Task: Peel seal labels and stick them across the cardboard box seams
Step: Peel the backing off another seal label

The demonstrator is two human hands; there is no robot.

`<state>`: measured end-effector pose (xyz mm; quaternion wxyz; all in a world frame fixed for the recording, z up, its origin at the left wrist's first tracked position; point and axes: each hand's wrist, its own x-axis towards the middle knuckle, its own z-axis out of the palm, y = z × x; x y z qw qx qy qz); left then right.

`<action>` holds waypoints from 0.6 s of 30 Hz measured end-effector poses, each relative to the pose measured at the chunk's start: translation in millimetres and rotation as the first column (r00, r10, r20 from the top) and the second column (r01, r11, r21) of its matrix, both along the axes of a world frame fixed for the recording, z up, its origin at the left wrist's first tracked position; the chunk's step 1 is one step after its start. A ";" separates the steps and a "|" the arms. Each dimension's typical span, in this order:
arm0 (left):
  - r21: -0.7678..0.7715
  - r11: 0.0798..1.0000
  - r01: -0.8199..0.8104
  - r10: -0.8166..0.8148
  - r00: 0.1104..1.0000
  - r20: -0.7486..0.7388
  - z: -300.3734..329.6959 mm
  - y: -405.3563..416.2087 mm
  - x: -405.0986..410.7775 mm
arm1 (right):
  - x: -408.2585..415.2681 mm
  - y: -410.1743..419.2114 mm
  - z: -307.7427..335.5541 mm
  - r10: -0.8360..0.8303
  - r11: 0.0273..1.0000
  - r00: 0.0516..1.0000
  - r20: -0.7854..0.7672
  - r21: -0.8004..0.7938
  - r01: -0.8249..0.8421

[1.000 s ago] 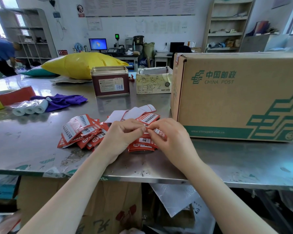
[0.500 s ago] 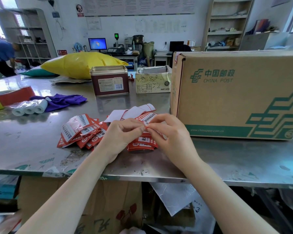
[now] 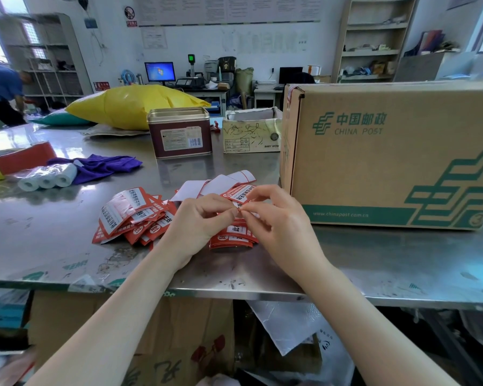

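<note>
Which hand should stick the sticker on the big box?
Probably the right hand: it is nearer the China Post box and already pinches the seal label. The left hand lies farther away, toward the label pile.

Glossy steel table (image 3: 53,246) (scuffed), matt cardboard box (image 3: 388,168)

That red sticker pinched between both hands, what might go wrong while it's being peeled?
The seal label is pinched between the left hand and the right hand at one small spot, so it could tear or curl and stick to itself. The hands work right over the loose pile of labels, so a freed sticky side might catch others. The cardboard box stands close; the label could touch it early and crooked.
</note>
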<state>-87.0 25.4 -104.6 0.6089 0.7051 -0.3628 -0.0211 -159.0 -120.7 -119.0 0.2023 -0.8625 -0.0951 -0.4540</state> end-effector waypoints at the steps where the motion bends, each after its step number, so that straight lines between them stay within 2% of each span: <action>1: 0.011 1.000 0.005 -0.005 1.000 0.008 0.2 -0.1 -0.2 | 0.0 -0.3 0.5 0.007 1.000 1.000 -0.015 0.015 -0.007; 18: 0.049 0.996 0.079 -0.081 0.997 0.021 -0.6 -0.6 -0.1 | -2.5 1.2 2.9 0.060 0.973 0.994 -0.094 0.227 -0.037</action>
